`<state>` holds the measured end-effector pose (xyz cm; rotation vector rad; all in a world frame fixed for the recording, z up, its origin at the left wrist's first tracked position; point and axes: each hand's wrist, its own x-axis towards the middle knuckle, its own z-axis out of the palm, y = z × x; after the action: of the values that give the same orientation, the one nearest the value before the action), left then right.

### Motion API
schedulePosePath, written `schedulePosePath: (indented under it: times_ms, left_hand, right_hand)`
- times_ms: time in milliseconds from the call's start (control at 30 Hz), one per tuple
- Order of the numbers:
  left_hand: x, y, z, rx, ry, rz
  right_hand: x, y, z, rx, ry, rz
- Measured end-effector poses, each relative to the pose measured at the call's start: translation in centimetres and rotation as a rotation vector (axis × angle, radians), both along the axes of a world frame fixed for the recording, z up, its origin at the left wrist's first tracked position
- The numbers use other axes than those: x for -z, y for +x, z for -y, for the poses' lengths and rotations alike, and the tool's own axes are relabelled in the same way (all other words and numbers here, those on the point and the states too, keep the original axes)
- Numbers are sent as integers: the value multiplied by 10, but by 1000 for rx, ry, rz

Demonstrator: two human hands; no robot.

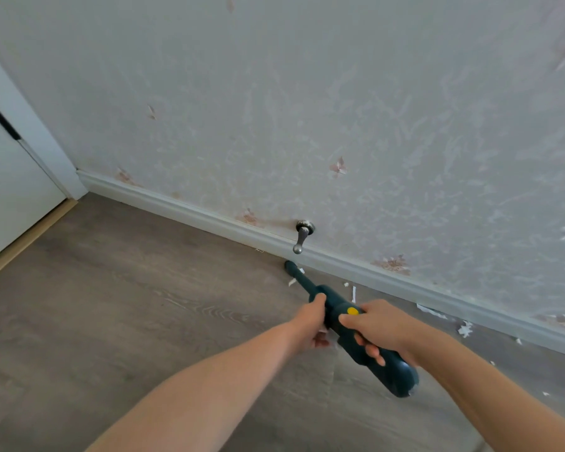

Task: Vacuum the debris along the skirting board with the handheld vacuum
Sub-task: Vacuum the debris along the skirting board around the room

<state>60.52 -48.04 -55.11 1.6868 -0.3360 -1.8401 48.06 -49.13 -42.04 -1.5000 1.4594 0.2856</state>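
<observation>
Head view, left to right: bare wood floor (128, 288) along the white skirting board (183, 208), then a metal door stop (302, 238) on the wall just above the nozzle (291, 267), pressed into the floor-wall edge where scraps gather. The left hand (310, 321) wraps the handheld vacuum (366, 334) by its barrel, seemingly steadying the aim; the right hand (382, 327) is closed around the handle, thumb beside the yellow button (353, 310). White paper debris (463, 329) lies rightward along the board, uncollected.
</observation>
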Motion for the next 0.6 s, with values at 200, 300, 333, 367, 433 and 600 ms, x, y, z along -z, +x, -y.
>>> schedulePosePath:
  times_ms: [200, 300, 333, 367, 433, 600]
  left_hand:
    - [23, 0, 6, -139, 2, 173]
    - [40, 26, 12, -286, -4, 240]
    - [43, 38, 15, -315, -12, 245]
    - [45, 50, 17, -336, -16, 245]
    - [52, 72, 20, -365, 2, 259]
    - [55, 71, 19, -357, 4, 193]
  right_hand:
    - [7, 10, 5, -14, 23, 52]
    - [15, 42, 10, -2, 30, 96]
    - [18, 54, 12, 3, 31, 106]
    - [20, 66, 13, 5, 31, 117]
    - [22, 85, 15, -2, 28, 137]
    - [23, 88, 13, -20, 30, 97]
